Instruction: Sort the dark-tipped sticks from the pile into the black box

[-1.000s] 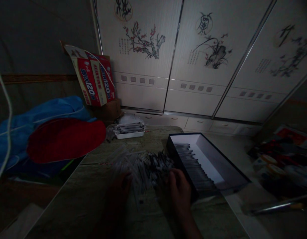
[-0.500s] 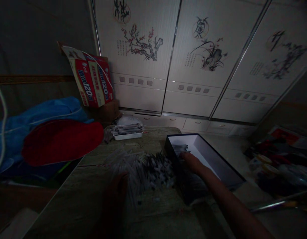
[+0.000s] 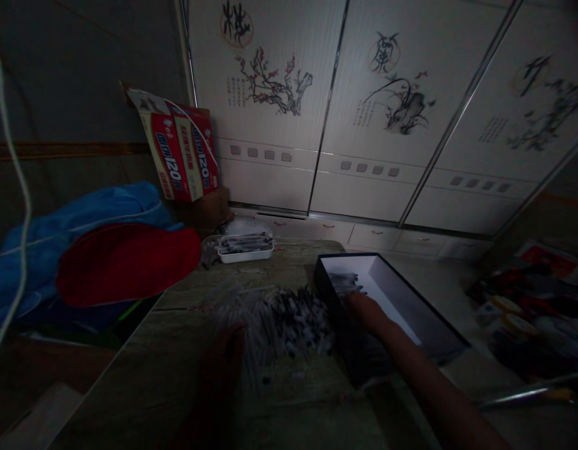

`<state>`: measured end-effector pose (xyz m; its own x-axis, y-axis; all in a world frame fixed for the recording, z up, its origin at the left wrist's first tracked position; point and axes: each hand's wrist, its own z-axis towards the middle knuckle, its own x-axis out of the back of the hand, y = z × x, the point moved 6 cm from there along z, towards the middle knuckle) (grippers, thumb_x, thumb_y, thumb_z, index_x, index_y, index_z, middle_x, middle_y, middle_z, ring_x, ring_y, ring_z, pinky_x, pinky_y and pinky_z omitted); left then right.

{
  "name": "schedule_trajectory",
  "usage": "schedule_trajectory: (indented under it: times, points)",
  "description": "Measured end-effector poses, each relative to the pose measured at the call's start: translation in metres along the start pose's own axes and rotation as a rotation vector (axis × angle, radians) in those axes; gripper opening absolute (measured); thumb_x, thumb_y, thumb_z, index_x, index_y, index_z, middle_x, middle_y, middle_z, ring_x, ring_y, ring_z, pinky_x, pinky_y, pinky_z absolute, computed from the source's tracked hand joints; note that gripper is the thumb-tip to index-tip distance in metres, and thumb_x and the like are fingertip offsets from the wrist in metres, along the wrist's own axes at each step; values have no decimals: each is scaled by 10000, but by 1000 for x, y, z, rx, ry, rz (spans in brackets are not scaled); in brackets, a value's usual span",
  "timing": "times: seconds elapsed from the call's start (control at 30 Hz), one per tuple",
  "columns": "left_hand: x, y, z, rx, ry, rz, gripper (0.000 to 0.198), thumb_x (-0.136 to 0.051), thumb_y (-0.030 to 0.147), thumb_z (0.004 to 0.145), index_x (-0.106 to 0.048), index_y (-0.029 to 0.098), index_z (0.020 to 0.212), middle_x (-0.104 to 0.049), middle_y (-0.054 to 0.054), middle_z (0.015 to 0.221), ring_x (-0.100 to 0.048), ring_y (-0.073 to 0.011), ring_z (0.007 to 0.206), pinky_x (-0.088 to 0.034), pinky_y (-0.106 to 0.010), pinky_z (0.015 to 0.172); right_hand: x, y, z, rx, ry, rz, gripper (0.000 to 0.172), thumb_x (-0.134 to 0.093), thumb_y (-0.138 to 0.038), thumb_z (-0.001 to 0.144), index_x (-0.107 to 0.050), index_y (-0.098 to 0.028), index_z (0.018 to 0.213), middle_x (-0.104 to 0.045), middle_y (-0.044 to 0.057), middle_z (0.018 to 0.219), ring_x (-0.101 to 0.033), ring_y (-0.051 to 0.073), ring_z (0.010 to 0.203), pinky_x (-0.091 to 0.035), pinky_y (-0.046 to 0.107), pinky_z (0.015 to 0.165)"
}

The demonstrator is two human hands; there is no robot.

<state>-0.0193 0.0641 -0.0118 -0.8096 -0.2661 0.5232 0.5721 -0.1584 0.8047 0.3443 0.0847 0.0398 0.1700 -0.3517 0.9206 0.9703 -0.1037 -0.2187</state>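
Observation:
My right hand [image 3: 367,312] is inside the near side of a dark-rimmed box [image 3: 413,290] with a pale inside. Its fingers are curled downward beside a row of pens [image 3: 343,281]; their tips are hidden, so what they hold does not show. In deep shadow, my left hand [image 3: 225,356] rests at the left edge of a loose pile of clear pen parts [image 3: 255,322], thumb and fingers drawn together. Whatever it grips is too dark to make out. Darker, black-tipped pens [image 3: 300,319] form the right part of the pile, against the box.
A white tray [image 3: 246,255] of slim pen-like pieces stands at the table's [image 3: 298,256] far edge, with a plastic bag behind. Red and blue cloths [image 3: 129,265] lie left. A red and cream carton [image 3: 183,156] stands beyond. Sliding cabinet doors [image 3: 270,187] close off the back.
My right hand has gone slightly lower and rightward in the box, and its fingertips have dropped out of sight. My left hand stays by the pile. The whole view has shifted a little.

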Motion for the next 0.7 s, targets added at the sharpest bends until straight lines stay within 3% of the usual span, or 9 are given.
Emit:
schedule_trajectory:
  times: [0.1,0.17,0.27,0.33,0.4,0.53,0.63,0.7]
  points:
    - [0,2,-1,-16,-14,12,382,-446,454,830,-685,197,981,-734,-74,964,-679,-223,895,-516,-309,822,24,-5,2,30,51,9,93,-532,-118,770,-605,-150,816,-636,103,822,-614,185,709,-441,264,636]
    - [-1,3,-2,-51,-23,21,379,-436,449,848,-680,199,994,-731,-72,976,-677,-216,902,-515,-300,824,54,-14,-4,45,234,117,114,-510,-203,816,-573,-151,896,-610,89,853,-587,174,703,-446,270,651]
    - [-3,7,-3,-127,-8,61,342,-435,420,873,-672,213,1008,-726,-60,989,-674,-201,906,-517,-283,814,97,-33,-30,44,540,459,115,-521,-286,824,-542,-179,859,-577,27,756,-555,151,638,-446,256,619]
    - [-2,10,-5,-197,47,105,314,-444,391,881,-670,207,999,-723,-61,964,-674,-196,878,-525,-282,788,101,-51,-49,-7,514,687,119,-544,-298,826,-543,-188,868,-584,8,735,-570,144,642,-441,232,592]
    - [2,18,-8,-317,139,144,290,-460,363,884,-666,196,999,-709,-70,950,-665,-197,866,-530,-299,778,86,-73,-65,-72,374,870,147,-568,-295,817,-550,-190,918,-603,4,755,-576,141,643,-424,208,540]
    - [7,44,-23,-660,265,229,249,-524,267,869,-635,202,1083,-671,-88,1036,-614,-212,986,-499,-358,859,32,-115,-91,-83,102,1103,58,-583,-235,780,-567,-180,787,-585,-8,712,-562,140,660,-434,210,587]
    - [-4,62,-35,-924,184,288,275,-529,207,870,-605,215,1135,-689,-66,1041,-606,-205,999,-455,-387,917,-10,-130,-104,-174,-3,1173,46,-599,-211,738,-576,-172,742,-586,-9,670,-539,138,634,-405,204,558]
    - [-13,66,-40,-1003,115,301,253,-509,223,893,-609,201,1123,-709,-57,968,-628,-191,925,-464,-365,884,-31,-134,-111,-230,-61,1247,49,-602,-206,727,-571,-172,745,-584,-15,652,-526,132,608,-395,199,537]
